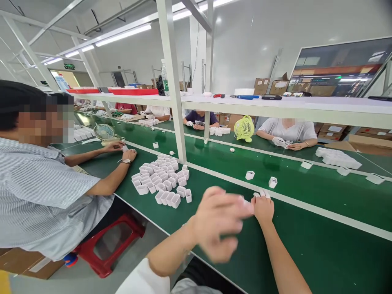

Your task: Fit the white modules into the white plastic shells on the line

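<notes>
Left hand: (219, 222) above the surface (214, 253), blurred; fingers loosely spread. A low sweep might clip the near white cups (168, 199).
Right hand: (263, 206) fingers together, white-covered tips down by the pale strip (306, 206). Cannot tell if anything is pinched beneath.
Two cups past strip: left one (250, 175) and right one (272, 182) stand apart, near right fingertips. A forward nudge could tip either, since both look small and light.
Cup cluster: on the surface, left of both hands, packed close. One knock could topple several.
Neighbour: co-worker's arm (112, 179) near cluster; crossed reaches could collide.
</notes>
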Demonstrator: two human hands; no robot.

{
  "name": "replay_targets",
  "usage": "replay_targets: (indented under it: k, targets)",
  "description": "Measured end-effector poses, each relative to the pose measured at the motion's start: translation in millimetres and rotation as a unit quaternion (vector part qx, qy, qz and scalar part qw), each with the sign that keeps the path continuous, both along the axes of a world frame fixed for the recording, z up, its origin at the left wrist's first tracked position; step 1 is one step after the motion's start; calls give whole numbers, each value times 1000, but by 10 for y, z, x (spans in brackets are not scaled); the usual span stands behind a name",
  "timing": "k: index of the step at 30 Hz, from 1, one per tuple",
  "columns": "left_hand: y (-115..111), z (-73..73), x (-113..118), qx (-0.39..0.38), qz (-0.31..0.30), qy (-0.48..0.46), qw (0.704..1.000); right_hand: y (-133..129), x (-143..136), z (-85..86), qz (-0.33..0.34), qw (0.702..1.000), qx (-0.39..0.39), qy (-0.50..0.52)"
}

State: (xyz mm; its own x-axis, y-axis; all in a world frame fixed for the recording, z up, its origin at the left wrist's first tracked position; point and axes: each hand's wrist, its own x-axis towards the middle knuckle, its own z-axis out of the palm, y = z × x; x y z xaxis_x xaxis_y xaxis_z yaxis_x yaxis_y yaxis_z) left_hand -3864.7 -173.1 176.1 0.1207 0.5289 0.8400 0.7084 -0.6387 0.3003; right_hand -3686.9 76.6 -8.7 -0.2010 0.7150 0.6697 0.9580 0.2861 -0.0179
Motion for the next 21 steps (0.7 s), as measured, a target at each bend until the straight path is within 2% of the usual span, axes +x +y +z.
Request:
replay_targets:
  k: [1,2,4,5,8,10,12,15,18,21]
  targets:
    - [214,-20,15,24,-64,22,997,-11,6,4,9,1000,7,7]
    - [439,-69,27,-4,-72,12,997,-22,11,9,20,1000,16,15]
    - [903,-247,23,-135,-22,-26,990,-34,19,21,40,998,34,36]
    - [1130,-363,4,-165,5,-35,986,-35,23,27,49,997,44,48]
    - [1720,-733,-88,-211,72,-55,973,-32,50,44,73,991,73,83]
    - [1993,-947,-141,-232,113,-60,964,-38,90,51,83,987,89,101]
    - [2155,-1118,-177,-249,143,-48,957,-48,141,54,86,984,99,118]
    - [2248,-1296,-237,-256,163,-14,953,-45,192,57,90,981,101,138]
    - [2283,-1394,-309,-251,164,31,954,-37,163,64,125,980,71,138]
    - [2343,-1444,-339,-254,176,66,949,-78,75,78,191,975,3,115]
